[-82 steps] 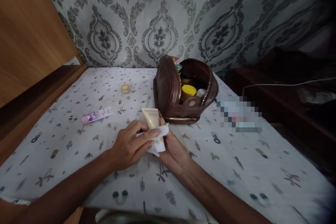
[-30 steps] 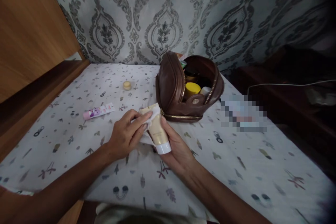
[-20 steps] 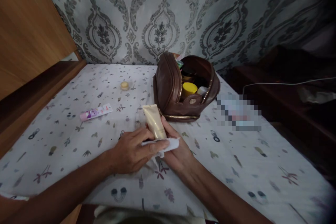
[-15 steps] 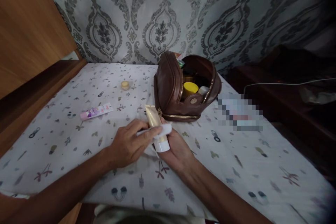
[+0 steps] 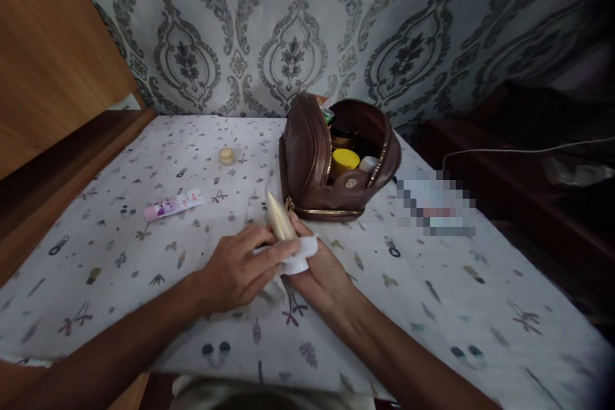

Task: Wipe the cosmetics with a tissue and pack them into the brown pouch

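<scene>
My right hand (image 5: 327,275) is closed around a cream-gold squeeze tube (image 5: 281,218) whose white cap (image 5: 295,264) points down toward me. Over the tube's lower part, my left hand (image 5: 243,267) presses a white wipe (image 5: 307,246), its fingers closed on the cloth. A loose end of the wipe hangs below the hands. The tube's crimped end is tilted up and away, just in front of a brown leather toiletry bag (image 5: 307,160). The fingers of my right hand are partly hidden behind the tube and wipe.
The bag stands unzipped, with a yellow-lidded jar (image 5: 345,159) and a white-topped container (image 5: 369,164) inside. A pink-capped tube (image 5: 173,204) and a small round pot (image 5: 226,155) lie left on the patterned cloth (image 5: 144,256). A pixelated item (image 5: 435,205) is at right.
The tube has turned in my right hand, now showing a narrower side. My left hand has slid the wipe slightly down toward the cap. The whole view has shifted a little.
</scene>
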